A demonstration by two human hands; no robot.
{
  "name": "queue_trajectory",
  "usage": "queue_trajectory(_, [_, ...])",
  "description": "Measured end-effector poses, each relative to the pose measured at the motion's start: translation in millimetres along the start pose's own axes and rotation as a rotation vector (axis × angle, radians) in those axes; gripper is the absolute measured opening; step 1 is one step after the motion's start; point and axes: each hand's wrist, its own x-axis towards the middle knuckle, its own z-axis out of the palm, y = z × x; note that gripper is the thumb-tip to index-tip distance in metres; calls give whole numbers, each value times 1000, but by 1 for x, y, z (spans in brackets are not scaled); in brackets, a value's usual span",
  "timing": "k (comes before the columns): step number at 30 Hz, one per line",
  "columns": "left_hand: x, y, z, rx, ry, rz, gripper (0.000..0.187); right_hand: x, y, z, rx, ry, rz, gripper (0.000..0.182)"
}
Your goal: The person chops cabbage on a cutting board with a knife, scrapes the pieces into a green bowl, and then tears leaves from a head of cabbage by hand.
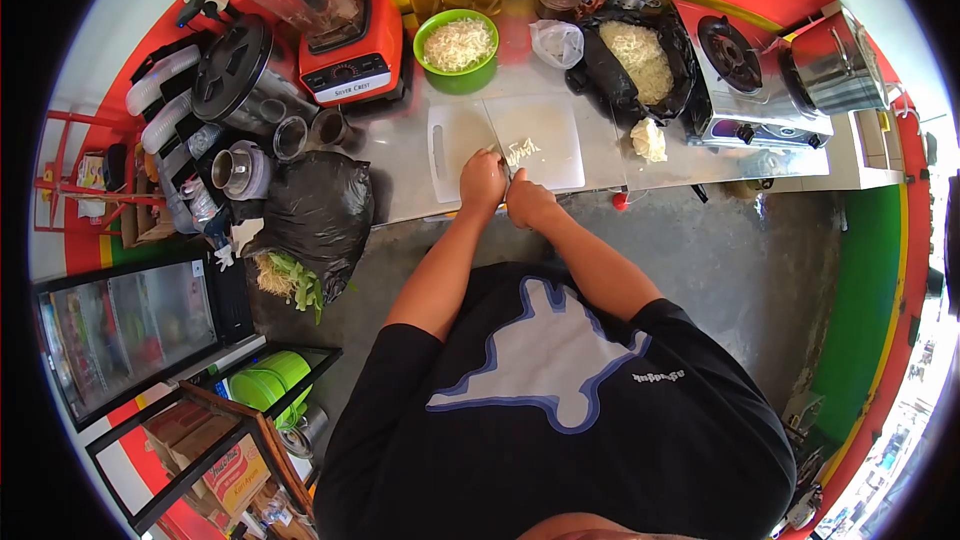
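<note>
A white cutting board lies on the steel counter, with a small pile of shredded pale vegetable near its front edge. My left hand rests on the board just left of that pile, fingers curled on the piece being cut. My right hand grips a knife whose blade runs across the board between the two hands. A green bowl of shredded vegetable stands behind the board.
An orange blender and bottles stand at the back. A black bag of shreds and a pale chunk lie right of the board, beside a gas stove and steel pot. A black bag sits left.
</note>
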Motion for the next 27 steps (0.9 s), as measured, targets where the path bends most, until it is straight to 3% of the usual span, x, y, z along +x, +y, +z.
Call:
queue_trajectory(4, [1, -1, -2, -31, -6, 2, 12, 8, -1, -9, 111, 62, -3, 52])
queue_trajectory(16, [2, -1, -4, -6, -47, -47, 15, 10, 9, 1, 71, 41, -72, 41])
queue_trajectory(18, [-1, 1, -3, 8, -26, -64, 15, 10, 19, 10, 87, 167, -97, 35])
queue_trajectory(27, [7, 26, 12, -7, 23, -25, 11, 6, 68, 7, 172, 255, -26, 32])
